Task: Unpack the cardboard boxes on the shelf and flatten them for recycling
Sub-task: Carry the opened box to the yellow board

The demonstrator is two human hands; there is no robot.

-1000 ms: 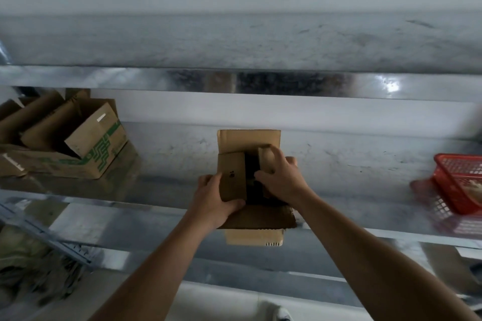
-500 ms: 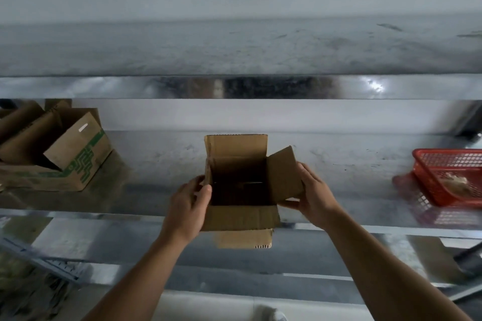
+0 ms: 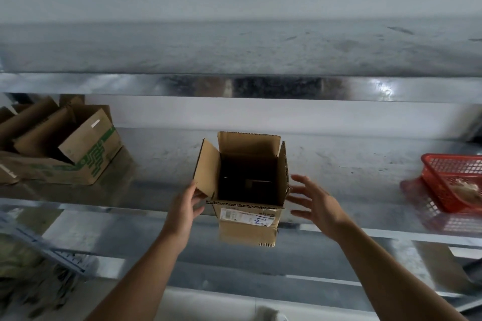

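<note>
You're unpacking: the small box (image 3: 247, 229) sits open at the shelf (image 3: 339, 164) edge, your left hand (image 3: 182, 208) nearly straight-fingered against its left flap (image 3: 207, 167), your right hand (image 3: 315, 206) spread empty beside it, so next check inside, then collapse it.

A red plastic basket (image 3: 453, 168) sits far right (something pale brown lies inside it); a blue-grey slotted rail (image 3: 52, 250) slants at lower left.

Bare metal shelf (image 3: 352, 164) runs wide either side of the small open brown cardboard box (image 3: 247, 227), as far as the large green-printed cardboard box (image 3: 88, 164) far left and the red plastic basket (image 3: 443, 180) far right; the upper shelf's steel edge (image 3: 156, 85) caps the headroom
</note>
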